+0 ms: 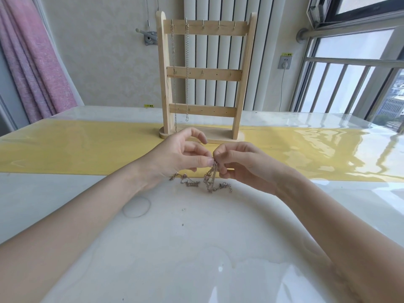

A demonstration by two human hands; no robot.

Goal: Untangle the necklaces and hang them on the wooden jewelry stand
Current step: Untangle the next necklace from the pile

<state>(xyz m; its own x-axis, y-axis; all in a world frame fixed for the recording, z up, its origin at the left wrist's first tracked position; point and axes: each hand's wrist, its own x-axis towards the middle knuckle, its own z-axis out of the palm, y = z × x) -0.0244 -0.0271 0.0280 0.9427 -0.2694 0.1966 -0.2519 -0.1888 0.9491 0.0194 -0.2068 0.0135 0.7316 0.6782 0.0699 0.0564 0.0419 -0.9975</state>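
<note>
A tangled bunch of thin metal necklaces (210,179) is lifted at its top a little above the table, its loose ends and a small letter pendant lying on the surface. My left hand (181,155) pinches the top of the tangle between thumb and fingers. My right hand (238,164) pinches the same spot from the right. Behind my hands stands the wooden jewelry stand (202,74) with three hook bars. Two chains (187,71) hang from the leftmost hooks of its top bar.
The glossy white table (175,237) carries a yellow runner (76,147) under the stand. A radiator and wall are behind it, a pink curtain (32,62) at the left, a window with railing (349,73) at the right.
</note>
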